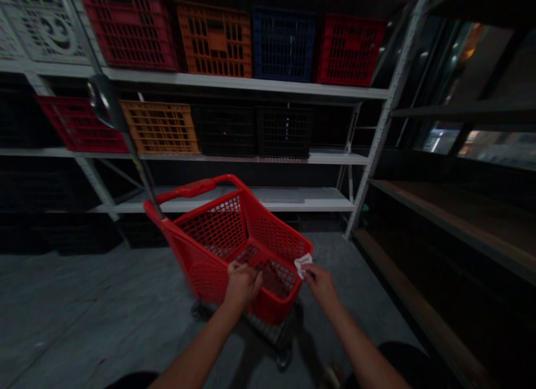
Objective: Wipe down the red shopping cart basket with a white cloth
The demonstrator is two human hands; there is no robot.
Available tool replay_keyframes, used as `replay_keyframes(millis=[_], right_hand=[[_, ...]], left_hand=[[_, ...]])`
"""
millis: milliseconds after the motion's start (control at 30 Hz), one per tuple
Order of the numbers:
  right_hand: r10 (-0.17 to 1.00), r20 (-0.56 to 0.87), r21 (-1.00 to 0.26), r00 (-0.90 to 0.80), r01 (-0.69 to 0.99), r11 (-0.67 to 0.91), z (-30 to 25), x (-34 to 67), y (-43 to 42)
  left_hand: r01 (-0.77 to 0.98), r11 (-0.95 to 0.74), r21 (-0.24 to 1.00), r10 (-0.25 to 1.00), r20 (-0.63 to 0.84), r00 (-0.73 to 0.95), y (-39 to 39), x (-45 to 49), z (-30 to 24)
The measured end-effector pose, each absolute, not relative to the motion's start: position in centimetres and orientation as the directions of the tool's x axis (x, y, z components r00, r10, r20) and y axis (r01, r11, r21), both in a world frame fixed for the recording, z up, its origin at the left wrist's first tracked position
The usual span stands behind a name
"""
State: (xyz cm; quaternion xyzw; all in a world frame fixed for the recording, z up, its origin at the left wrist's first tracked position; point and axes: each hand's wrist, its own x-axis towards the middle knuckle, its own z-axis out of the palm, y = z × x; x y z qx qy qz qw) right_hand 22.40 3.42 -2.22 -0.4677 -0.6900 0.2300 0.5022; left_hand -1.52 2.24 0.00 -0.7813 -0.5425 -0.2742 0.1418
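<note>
A red plastic shopping cart on wheels stands on the floor in front of me, its handle turned away to the far left. My left hand is closed over the near rim of its basket. At the basket's right corner, my right hand pinches a crumpled white cloth or tissue that lies against the rim; which material it is I cannot tell. A grey pole with a dark fitting rises from the handle end of the cart. The basket's slotted floor shows through the opening.
Behind the cart, a white metal shelf rack holds several crates, among them an orange crate, a blue crate and a red crate. On the right stands a dark shelf unit. The grey floor extends left of the cart.
</note>
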Motion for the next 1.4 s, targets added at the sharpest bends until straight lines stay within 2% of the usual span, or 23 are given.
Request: replay_keyframes(millis=[67,133,267,333,533,633,767,933,1033,1167,1400], right_hand=[[0.867,0.483,-0.767,-0.123,0.417,0.487,-1.8,21.6,2.1],[0.887,0.439,-0.809,-0.144,0.366,0.460,-1.8,20.8,1.0],[0.975,0.187,-0.963,-0.122,0.175,0.206,-2.0,20.4,1.2],[0.981,0.135,-0.969,-0.138,0.187,0.160,-1.6,21.2,2.5],[0.965,0.247,-0.838,-0.088,0.482,0.258,-1.0,22.9,5.3],[0.949,0.315,-0.810,-0.027,0.513,0.284,-2.1,22.8,5.0],[0.945,0.325,-0.837,0.023,0.472,0.276,-2.5,23.8,5.4],[0.850,0.519,-0.728,0.090,0.567,0.385,-1.3,24.9,7.3],[0.833,0.553,-0.708,0.013,0.535,0.461,-1.7,23.9,6.8],[0.844,0.534,-0.757,-0.046,0.419,0.502,-3.2,22.7,4.9],[0.892,0.437,-0.858,0.119,0.352,0.374,-3.5,22.7,5.3]], left_hand=[[0.924,-0.374,0.081,0.769,0.584,0.260,2.2,-1.5,0.0],[0.924,-0.372,0.087,0.767,0.589,0.254,2.2,-1.5,0.0],[0.922,-0.375,0.093,0.765,0.593,0.251,2.1,-1.3,0.1],[0.920,-0.381,0.094,0.764,0.592,0.256,2.0,-1.3,0.3],[0.919,-0.381,0.099,0.761,0.598,0.251,2.0,-1.3,0.3],[0.920,-0.378,0.101,0.761,0.599,0.248,2.0,-1.3,0.3],[0.923,-0.372,0.097,0.767,0.593,0.247,2.0,-1.3,0.3],[0.925,-0.370,0.085,0.771,0.584,0.254,2.1,-1.2,0.4],[0.926,-0.369,0.082,0.772,0.582,0.256,2.2,-1.1,0.4],[0.929,-0.360,0.086,0.777,0.579,0.247,2.3,-1.0,0.4],[0.926,-0.365,0.092,0.778,0.577,0.249,2.5,-0.7,0.6]])
